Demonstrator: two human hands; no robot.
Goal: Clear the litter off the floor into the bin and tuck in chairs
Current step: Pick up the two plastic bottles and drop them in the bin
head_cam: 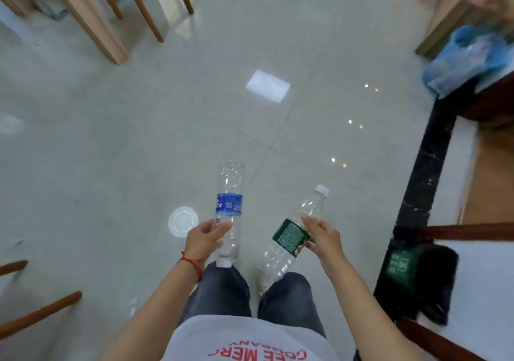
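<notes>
Looking down from the head camera onto pale glossy floor tiles (pixel 139 127), with both bare arms reaching forward over dark jeans. Left hand (pixel 204 237), a red cord at the wrist, fingers (pixel 222 225) wrapped round a clear bottle with a blue label (pixel 229 205), held upside down, white cap toward the knees, base pointing away. Right hand (pixel 322 235), fingers (pixel 307 220) pinched on a second clear bottle with a dark green label (pixel 290 237), tilted, white cap up and away, base toward the right leg. Both bottles off the floor, apart from one another. On the tiles just left of the left hand, a round clear plastic lid (pixel 183 221), lying flat. Farther ahead, a white paper-like rectangle (pixel 268 85), too glary to tell from a reflection. At right, beside a black strip of flooring, a dark bin with a green panel (pixel 400 266), near the right forearm. Wooden chair legs (pixel 144 7) at upper left; blurred blue plastic bag (pixel 467 57) at upper right.
</notes>
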